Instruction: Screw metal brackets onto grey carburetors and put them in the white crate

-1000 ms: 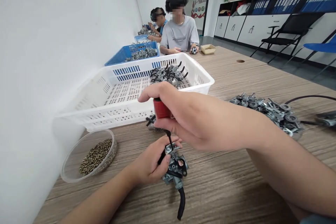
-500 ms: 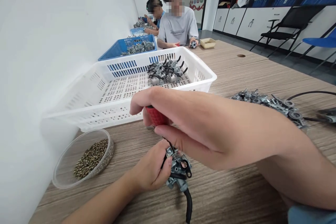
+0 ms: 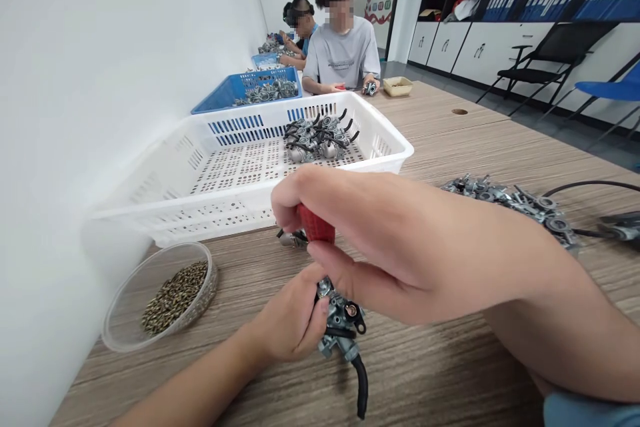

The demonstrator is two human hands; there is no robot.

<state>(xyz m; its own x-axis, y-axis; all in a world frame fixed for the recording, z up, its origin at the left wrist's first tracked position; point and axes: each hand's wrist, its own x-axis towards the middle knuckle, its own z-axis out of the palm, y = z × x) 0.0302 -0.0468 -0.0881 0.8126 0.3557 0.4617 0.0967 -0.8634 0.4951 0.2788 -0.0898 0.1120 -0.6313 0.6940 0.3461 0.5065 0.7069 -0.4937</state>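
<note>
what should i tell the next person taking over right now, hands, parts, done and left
Left hand: grip shut on the carburetor, held just above the table.
Right hand: grip shut on the red-handled screwdriver, tip down at the carburetor's top.
Screws sit in the clear tub.
Done: some carburetors lie in the white basket.
Left: a pile of parts waits on the right.

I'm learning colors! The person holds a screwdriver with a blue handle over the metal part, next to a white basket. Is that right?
Not quite. The screwdriver handle in the right hand is red, as the head view shows. It is over the metal part, next to the white basket.
</note>
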